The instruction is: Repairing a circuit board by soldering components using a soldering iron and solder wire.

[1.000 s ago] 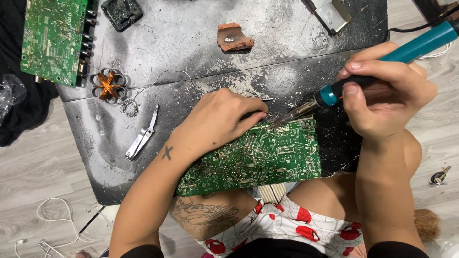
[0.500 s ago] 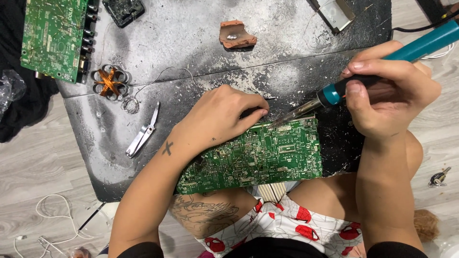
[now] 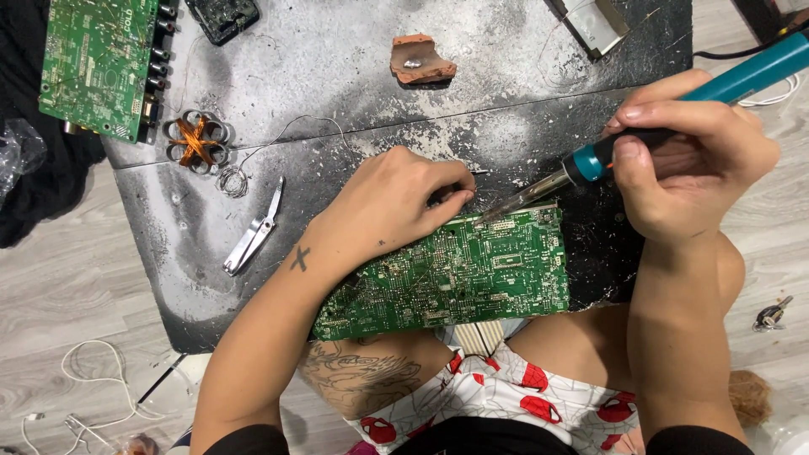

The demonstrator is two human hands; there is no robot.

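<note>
The right hand (image 3: 691, 160) at the right of the frame is closed around a teal-handled soldering iron (image 3: 640, 139), its tip touching the top edge of the green circuit board (image 3: 459, 274) at centre. The left hand (image 3: 392, 206) presses down on that board's upper left part, fingers curled, on the scorched black work slab (image 3: 337, 93). Further left lie metal clippers (image 3: 253, 229) and a copper coil (image 3: 195, 139); a second green board (image 3: 97, 63) sits in the upper left corner.

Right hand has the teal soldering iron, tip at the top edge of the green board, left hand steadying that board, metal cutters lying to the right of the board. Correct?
Not quite. In the head view the metal cutters lie to the left of the green board, beyond the left hand. The rest holds: the right hand holds the teal soldering iron, its tip at the board's top edge, and the left hand steadies the board.
</note>
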